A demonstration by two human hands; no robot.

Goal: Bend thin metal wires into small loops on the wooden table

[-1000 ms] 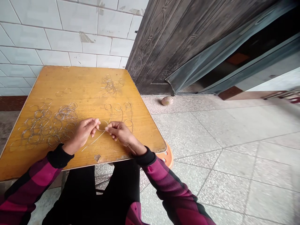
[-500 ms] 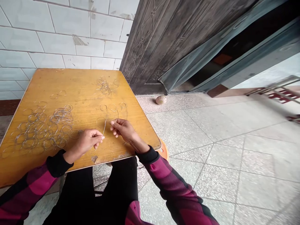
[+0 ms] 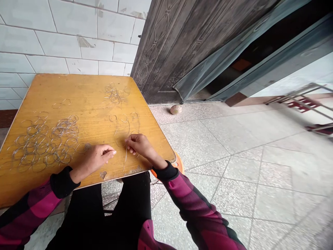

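My right hand (image 3: pixel 139 144) pinches the top of a thin metal wire (image 3: pixel 125 158) that hangs down toward the front edge of the yellow wooden table (image 3: pixel 85 90). My left hand (image 3: pixel 97 157) rests on the table a little to the left of the wire, fingers curled with the thumb and forefinger together, and I see nothing in it. A spread of finished wire rings (image 3: pixel 47 140) lies left of my left hand. A few bent wire pieces (image 3: pixel 124 119) lie just beyond my right hand, and a small tangle of wire (image 3: pixel 113 94) lies farther back.
A white tiled wall stands behind the table and a dark metal door (image 3: pixel 187 45) to its right. An orange stool (image 3: pixel 179 164) peeks out under the table's right corner. A small round stone (image 3: pixel 176 109) lies on the tiled floor (image 3: pixel 247 166). A red metal frame (image 3: pixel 304 104) is at far right.
One second ago both hands held the wire together between them. My left hand has let go and drawn back left; my right hand now holds the wire alone, hanging downward.
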